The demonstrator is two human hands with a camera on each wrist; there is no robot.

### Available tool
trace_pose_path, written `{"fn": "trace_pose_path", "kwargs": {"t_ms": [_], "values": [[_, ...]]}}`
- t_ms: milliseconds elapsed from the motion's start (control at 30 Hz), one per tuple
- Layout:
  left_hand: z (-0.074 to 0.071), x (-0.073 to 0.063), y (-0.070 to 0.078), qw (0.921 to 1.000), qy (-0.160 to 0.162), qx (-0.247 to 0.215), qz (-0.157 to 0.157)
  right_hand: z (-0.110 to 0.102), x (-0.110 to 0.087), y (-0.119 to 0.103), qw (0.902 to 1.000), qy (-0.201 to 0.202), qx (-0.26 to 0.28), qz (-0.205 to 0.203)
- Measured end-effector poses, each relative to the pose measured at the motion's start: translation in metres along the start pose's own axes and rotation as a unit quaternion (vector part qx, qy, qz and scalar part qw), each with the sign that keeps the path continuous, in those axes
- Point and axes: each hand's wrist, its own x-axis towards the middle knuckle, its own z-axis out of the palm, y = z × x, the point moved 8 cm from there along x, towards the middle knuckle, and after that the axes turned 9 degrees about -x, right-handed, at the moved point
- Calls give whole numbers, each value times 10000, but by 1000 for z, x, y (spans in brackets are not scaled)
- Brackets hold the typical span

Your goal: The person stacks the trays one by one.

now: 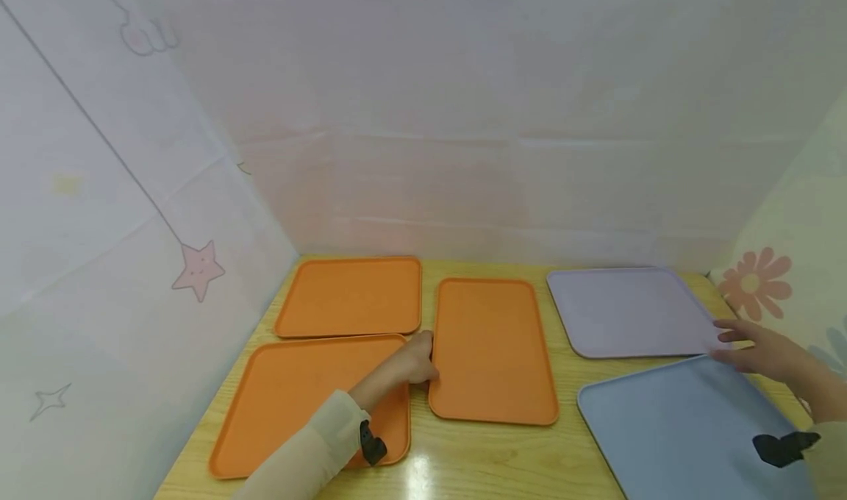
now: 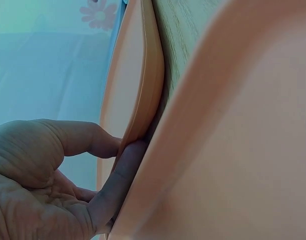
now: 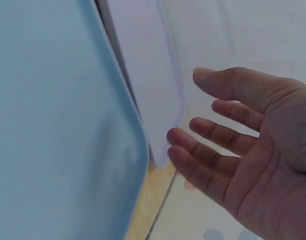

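Observation:
My left hand [image 1: 418,358] is at the left long side of the middle orange tray [image 1: 492,353]. In the left wrist view, its thumb and a finger pinch that tray's rim [image 2: 152,75], with the finger low beside the outer wall. My right hand [image 1: 761,349] hovers by the right end of the lilac tray [image 1: 629,312], above the far corner of the blue tray [image 1: 688,426]. The right wrist view shows its fingers spread and slightly bent, nothing between them.
Two more orange trays lie on the left: one at the back [image 1: 351,298], one in front [image 1: 298,397] under my left forearm. All trays rest on a light wooden table [image 1: 490,456]. Pale printed sheets [image 1: 463,132] hang at the back and both sides.

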Motion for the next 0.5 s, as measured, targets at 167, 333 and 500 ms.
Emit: {"fn": "trace_pose_path", "kwargs": {"t_ms": [167, 333, 500], "values": [[0, 1, -1, 9999, 34, 93, -106, 6, -11, 18, 9995, 0, -7, 322], [-2, 1, -1, 9998, 60, 103, -140, 15, -20, 33, 9989, -67, -31, 472], [-2, -1, -1, 9999, 46, 73, -123, 26, -28, 47, 9980, -250, -46, 574]]}}
